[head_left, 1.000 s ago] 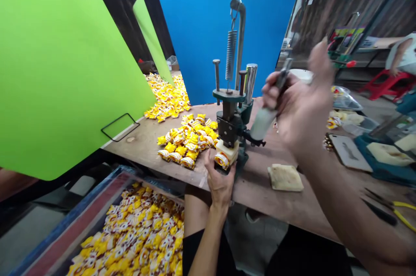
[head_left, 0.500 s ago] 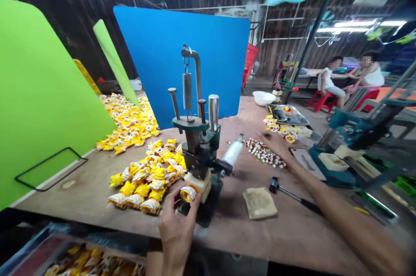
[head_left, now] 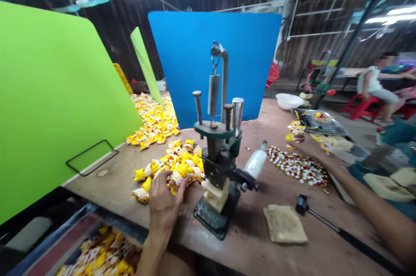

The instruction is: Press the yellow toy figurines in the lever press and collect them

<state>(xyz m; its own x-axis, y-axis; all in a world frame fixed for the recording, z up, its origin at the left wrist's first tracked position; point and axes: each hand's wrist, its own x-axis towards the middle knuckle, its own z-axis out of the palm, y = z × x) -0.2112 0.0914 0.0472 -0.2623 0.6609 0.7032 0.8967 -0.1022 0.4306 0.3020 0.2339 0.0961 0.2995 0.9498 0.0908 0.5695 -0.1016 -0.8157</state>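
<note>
A small dark green hand press with a spring, posts and a white-sleeved lever stands on the wooden table. My left hand rests beside it on the near edge of a pile of yellow-and-white wrapped pieces, fingers curled over some of them. My right hand is stretched far to the right, at the far edge of a heap of small red-and-white parts; its fingers are mostly hidden. A cream block sits under the press head.
A small black hammer and a tan pad lie right of the press. Green and blue boards stand behind. A tray of yellow pieces sits below the table edge. Seated people are at the far right.
My left hand left the press die and moved left onto the yellow pile. My right hand, earlier on the lever then reaching out, now sits by the red-and-white parts.
</note>
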